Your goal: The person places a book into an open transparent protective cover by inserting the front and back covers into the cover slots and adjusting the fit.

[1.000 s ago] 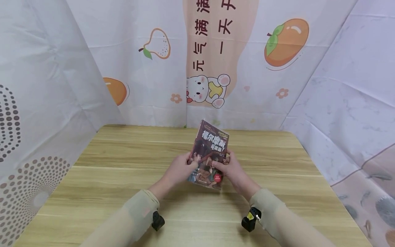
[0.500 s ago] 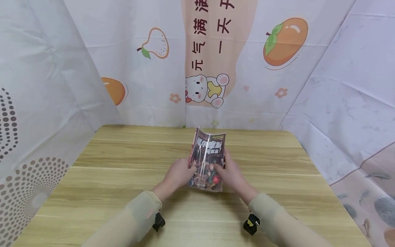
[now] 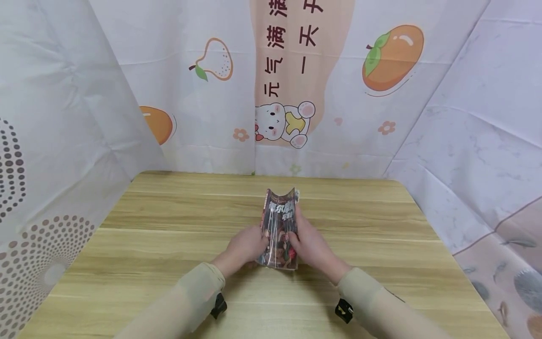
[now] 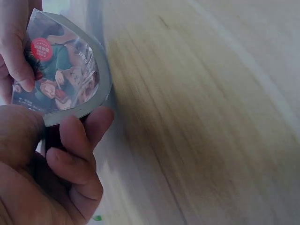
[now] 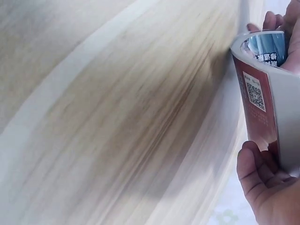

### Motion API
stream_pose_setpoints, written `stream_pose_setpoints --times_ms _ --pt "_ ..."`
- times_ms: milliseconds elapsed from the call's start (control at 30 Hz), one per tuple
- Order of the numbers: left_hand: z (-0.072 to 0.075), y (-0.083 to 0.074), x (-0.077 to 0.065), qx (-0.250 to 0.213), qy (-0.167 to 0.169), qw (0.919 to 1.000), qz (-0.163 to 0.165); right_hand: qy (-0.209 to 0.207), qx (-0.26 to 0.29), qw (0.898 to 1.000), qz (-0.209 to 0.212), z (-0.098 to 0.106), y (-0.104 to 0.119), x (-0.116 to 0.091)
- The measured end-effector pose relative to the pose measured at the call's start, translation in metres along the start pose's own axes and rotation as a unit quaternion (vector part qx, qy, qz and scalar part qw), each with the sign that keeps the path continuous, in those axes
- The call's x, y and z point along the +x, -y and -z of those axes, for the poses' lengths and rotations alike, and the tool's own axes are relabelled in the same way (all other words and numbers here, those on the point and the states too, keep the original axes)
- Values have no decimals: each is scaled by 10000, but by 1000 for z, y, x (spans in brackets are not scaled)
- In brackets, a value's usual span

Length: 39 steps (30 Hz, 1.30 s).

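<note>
A paperback book with a dark illustrated cover and white Chinese title is bent lengthwise into a U, its front cover on the inside. My left hand grips the spine side, thumb on the cover and fingers curled behind. On the opposite edge my right hand holds the pages, thumb pressing on the cover. The curved book shows its bottom page edges and a red round sticker in the left wrist view. In the right wrist view the red back cover carries a QR code, with right fingertips against it.
A wood-grain table lies under both hands. White curtains printed with fruit, a cartoon bear and Chinese characters hang behind it, with more cloth at both sides. A small black camera sits at the right wrist, another at the left.
The book has gone from nearly flat and tilted to strongly bent, and it now stands straighter and a little lower. Both hands have drawn closer together and nearer to me.
</note>
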<state>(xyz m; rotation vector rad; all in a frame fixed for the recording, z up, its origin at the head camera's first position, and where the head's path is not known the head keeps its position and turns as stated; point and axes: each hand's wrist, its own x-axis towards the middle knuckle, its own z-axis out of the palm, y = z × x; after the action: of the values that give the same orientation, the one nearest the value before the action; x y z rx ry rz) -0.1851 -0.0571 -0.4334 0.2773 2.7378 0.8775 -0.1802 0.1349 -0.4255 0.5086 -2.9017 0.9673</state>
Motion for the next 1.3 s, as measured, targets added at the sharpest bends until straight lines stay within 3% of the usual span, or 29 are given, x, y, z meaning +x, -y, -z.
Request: stream_pose_setpoints --times_ms 400,700,1100,1300 --pt "4 0 -2 681 464 9963 235 342 324 9985 -296 2 -8 7" --pt "4 5 -1 1090 569 9921 242 439 -18 9987 -270 -2 -20 10" --pt "5 7 2 1861 418 9813 237 730 -919 9928 -218 -3 -30 7" --pt "4 6 -1 2138 292 9756 408 885 -1641 9825 8 -3 -33 5"
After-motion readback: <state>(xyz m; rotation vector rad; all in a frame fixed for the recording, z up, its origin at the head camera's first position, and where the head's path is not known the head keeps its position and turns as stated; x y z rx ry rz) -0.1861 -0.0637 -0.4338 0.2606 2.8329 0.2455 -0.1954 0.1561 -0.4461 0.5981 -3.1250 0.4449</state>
